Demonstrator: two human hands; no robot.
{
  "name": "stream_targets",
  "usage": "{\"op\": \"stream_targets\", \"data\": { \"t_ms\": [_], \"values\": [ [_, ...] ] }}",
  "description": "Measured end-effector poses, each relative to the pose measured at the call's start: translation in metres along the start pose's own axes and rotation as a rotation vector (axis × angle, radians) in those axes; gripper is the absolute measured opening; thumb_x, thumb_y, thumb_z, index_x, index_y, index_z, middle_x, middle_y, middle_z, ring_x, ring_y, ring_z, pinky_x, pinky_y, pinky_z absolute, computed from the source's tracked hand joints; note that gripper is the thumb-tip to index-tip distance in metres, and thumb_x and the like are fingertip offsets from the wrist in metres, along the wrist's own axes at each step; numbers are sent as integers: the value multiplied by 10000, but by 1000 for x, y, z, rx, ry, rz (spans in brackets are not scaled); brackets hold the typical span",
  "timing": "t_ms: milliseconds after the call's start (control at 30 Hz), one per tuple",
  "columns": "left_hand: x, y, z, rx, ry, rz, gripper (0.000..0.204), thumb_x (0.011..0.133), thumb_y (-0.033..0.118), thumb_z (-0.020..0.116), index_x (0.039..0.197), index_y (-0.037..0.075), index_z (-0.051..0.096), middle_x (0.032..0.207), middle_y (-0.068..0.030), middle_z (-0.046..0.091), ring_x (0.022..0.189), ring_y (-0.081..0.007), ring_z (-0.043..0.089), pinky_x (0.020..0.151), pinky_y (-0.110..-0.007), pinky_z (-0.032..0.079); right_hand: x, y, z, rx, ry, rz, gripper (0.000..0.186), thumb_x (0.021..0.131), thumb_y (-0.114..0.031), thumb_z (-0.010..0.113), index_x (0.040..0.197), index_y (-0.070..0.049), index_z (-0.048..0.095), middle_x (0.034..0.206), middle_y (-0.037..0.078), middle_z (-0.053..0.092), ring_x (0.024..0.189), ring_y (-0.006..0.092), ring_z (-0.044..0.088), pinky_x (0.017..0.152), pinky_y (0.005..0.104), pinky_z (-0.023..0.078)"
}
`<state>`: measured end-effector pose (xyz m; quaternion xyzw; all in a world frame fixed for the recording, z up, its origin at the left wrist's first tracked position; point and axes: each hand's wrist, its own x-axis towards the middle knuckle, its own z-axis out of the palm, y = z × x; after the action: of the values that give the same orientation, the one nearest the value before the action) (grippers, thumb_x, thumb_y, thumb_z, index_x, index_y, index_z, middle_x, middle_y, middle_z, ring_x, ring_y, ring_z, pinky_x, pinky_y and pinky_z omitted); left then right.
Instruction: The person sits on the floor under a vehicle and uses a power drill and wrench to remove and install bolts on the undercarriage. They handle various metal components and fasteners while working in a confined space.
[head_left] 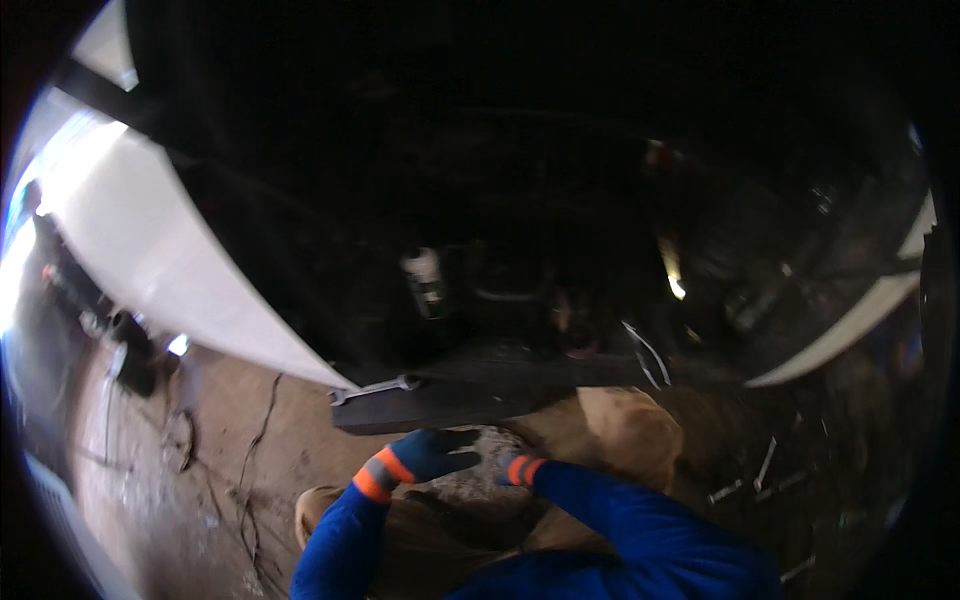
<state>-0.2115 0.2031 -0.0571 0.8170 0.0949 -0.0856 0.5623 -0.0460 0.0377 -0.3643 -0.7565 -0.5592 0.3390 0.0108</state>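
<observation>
My left hand (446,452), in a dark glove with an orange-banded cuff, is stretched out with fingers apart over a pale, mottled grey surface (482,440) below the bumper; I cannot tell if it touches it. Opposite it, my right hand (506,470) is small and blurred beside the same surface, its fingers mostly hidden behind the orange cuff. An open-ended wrench (372,390) lies on the dark bumper edge (440,405) just beyond my hands.
A vehicle's dark cavity between white panels (170,240) fills the upper view, with a pale bottle (425,282) and a small yellow light (676,282). My tan-trousered knee (630,430) is bent at right. Cables (255,440) and scattered metal tools (765,465) lie on the floor.
</observation>
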Motion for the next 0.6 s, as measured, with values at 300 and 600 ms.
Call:
{"op": "stream_targets", "data": {
  "t_ms": [300, 600],
  "values": [
    [0, -25, 4, 388, -103, -62, 595, 914, 509, 571, 1350, 104, 543, 1267, -214, 593, 1148, -367, 577, 1016, -360, 430, 14, -15, 5, 246, 373, 229, 469, 791, -444, 660, 1067, -65, 654, 971, 222, 680, 928, 377, 657, 798, 478, 511],
    [22, -36, 9, 366, -134, -29, 577, 894, 480, 611, 1322, 95, 567, 1199, -225, 621, 1079, -349, 620, 944, -354, 472, 35, 25, 51, 548, 96, 152, 585, 760, -523, 704, 1143, -86, 631, 988, 173, 693, 878, 351, 655, 790, 470, 508]
  ]
}}
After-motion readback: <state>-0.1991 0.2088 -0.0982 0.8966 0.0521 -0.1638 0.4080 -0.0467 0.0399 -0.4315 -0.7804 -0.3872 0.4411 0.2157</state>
